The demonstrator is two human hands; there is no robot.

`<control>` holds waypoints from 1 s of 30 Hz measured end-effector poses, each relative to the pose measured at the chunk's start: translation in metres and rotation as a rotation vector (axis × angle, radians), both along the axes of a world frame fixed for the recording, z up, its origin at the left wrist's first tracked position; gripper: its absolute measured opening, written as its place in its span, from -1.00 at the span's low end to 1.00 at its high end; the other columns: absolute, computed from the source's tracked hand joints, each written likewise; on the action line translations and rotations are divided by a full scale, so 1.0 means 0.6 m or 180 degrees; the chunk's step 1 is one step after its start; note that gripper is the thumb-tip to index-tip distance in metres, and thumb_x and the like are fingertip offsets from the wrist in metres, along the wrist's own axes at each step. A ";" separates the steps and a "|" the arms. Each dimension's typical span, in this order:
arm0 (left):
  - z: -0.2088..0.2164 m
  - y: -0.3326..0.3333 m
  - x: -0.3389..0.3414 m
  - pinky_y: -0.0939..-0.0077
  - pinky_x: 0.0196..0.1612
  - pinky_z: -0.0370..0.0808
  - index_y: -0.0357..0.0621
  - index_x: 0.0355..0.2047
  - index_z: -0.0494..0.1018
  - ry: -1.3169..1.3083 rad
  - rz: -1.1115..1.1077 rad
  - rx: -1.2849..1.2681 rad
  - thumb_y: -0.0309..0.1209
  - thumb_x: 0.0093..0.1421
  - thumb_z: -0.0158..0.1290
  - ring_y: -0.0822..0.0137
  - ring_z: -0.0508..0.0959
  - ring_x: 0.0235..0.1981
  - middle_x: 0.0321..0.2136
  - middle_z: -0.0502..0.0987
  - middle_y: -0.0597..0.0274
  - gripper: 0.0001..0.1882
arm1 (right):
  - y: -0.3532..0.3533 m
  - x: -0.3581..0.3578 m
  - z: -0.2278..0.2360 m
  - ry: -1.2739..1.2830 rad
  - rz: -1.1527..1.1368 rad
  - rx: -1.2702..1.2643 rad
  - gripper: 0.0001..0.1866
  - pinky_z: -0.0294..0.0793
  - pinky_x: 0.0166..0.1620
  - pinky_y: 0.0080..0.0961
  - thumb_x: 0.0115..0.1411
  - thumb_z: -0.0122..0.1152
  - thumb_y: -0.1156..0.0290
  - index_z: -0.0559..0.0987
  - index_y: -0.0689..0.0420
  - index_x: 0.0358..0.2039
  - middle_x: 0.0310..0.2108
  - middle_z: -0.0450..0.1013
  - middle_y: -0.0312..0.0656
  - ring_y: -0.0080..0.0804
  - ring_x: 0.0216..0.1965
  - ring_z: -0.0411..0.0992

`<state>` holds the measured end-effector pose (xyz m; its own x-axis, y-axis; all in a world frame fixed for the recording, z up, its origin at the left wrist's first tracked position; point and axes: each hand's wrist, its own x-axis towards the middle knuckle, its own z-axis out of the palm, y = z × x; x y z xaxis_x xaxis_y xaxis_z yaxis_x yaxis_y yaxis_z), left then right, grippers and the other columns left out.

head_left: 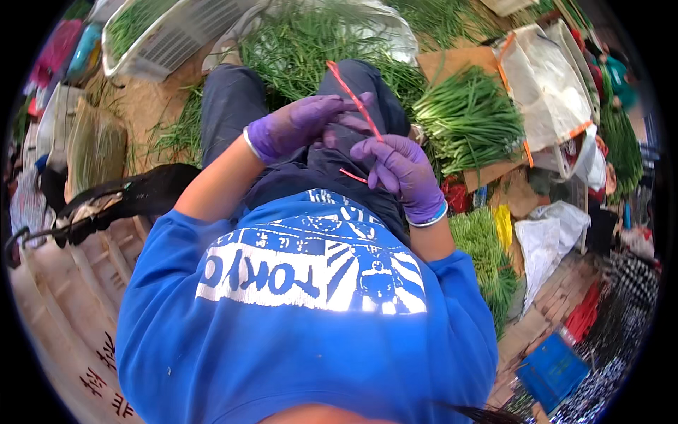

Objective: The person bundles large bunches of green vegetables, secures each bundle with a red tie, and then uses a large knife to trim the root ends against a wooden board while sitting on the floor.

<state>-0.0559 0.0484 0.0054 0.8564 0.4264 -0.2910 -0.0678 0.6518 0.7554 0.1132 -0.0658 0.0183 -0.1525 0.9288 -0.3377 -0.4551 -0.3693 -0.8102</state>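
Both my hands wear purple gloves and hover over my lap. My right hand [404, 173] pinches a thin red-and-white tie strip [351, 92]; one length sticks up and away from it, and a short end shows beneath the fingers. My left hand [300, 126] is beside it, fingers stretched toward the strip and crossing it near the tips; whether they touch it I cannot tell. A bundle of green chives [470, 120] with pale stems lies on cardboard to the right of my knee. Loose chives [296, 56] are heaped beyond and between my legs.
A white slatted crate [166, 53] with greens stands far left. At far right is a white bag [547, 81] with orange edging. More chives [484, 258] lie by my right elbow, near a white sack [552, 233] and a blue box [553, 371]. A pale plastic crate [70, 304] is at left.
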 end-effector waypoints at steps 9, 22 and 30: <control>-0.006 -0.005 0.004 0.86 -0.67 0.22 -0.23 -0.31 0.47 0.0393 0.0232 0.0456 -0.34 0.13 -0.03 0.68 0.32 -0.75 -0.50 0.54 0.24 -0.77 | 0.007 0.005 -0.012 -0.0572 -0.0302 0.0289 -0.64 0.31 -0.10 -0.65 0.11 0.02 0.48 0.32 0.29 -0.06 -0.20 0.33 -0.21 -0.54 -0.22 0.34; -0.029 -0.010 -0.041 0.67 -0.40 0.40 -0.31 -0.29 0.46 0.1256 0.0362 0.1903 -0.38 0.04 0.06 0.55 0.47 -0.46 -0.44 0.53 0.23 -0.73 | 0.071 -0.029 -0.015 -0.0414 -0.0494 0.0343 -0.82 0.38 -0.20 -0.67 0.11 0.04 0.45 0.48 0.29 -0.31 -0.33 0.46 -0.15 -0.57 -0.33 0.40; 0.010 -0.002 -0.025 0.56 -0.06 0.34 -0.34 -0.19 0.41 0.0253 0.0363 0.0792 -0.54 0.03 0.04 0.43 0.43 -0.18 -0.12 0.40 0.11 -0.70 | 0.058 -0.038 -0.033 -0.0520 0.0185 0.0206 -0.81 0.37 -0.30 -0.74 0.15 -0.03 0.45 0.43 0.29 -0.27 -0.45 0.42 -0.24 -0.61 -0.40 0.38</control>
<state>-0.0707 0.0472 0.0114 0.7775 0.5855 -0.2297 -0.0643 0.4373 0.8970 0.0906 -0.0310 -0.0013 -0.1545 0.9407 -0.3021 -0.2949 -0.3358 -0.8946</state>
